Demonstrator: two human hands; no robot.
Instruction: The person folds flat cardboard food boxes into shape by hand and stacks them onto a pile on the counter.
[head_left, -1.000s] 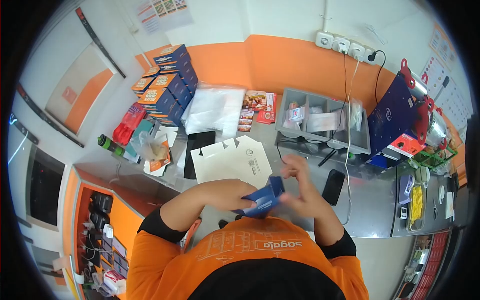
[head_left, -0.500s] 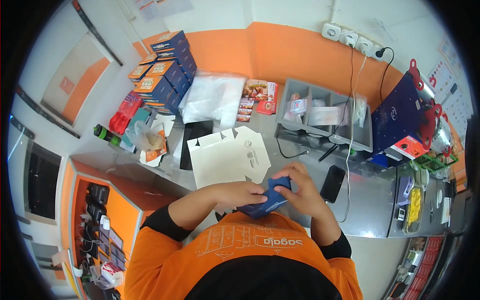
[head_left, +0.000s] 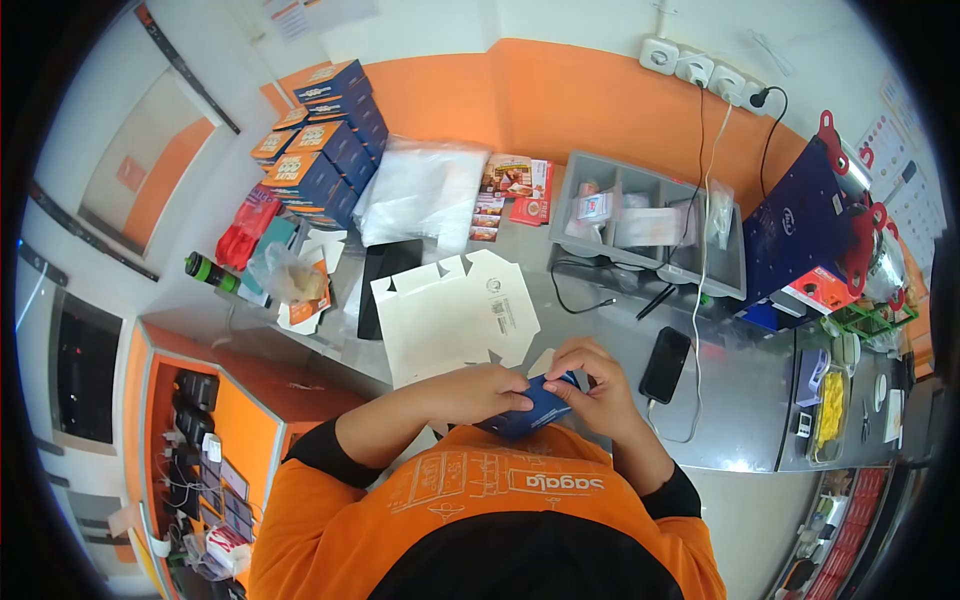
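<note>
Close to my body is a dark blue cardboard box (head_left: 532, 415), partly folded, with a pale inner flap showing near its upper edge. My left hand (head_left: 482, 394) is closed on its left side, thumb on top. At the other end, my right hand (head_left: 598, 388) pinches the box by a flap between thumb and fingers. Part of the box is hidden by my hands and wrists. Just beyond them, an unfolded cardboard blank (head_left: 445, 325) lies pale side up on the steel table (head_left: 590, 335), its edge near my left forearm.
Stacked blue and orange boxes (head_left: 320, 165) stand at the back left, beside clear plastic bags (head_left: 425, 190). A grey divided bin (head_left: 655, 265) holds packets. A phone (head_left: 665, 366) with a white cable lies right of my right hand. A black tablet (head_left: 377, 315) sits partly under the blank.
The blue flap that stood up by my right hand is now folded down, and a pale flap shows there. My right hand's fingers have shifted slightly lower over the box.
</note>
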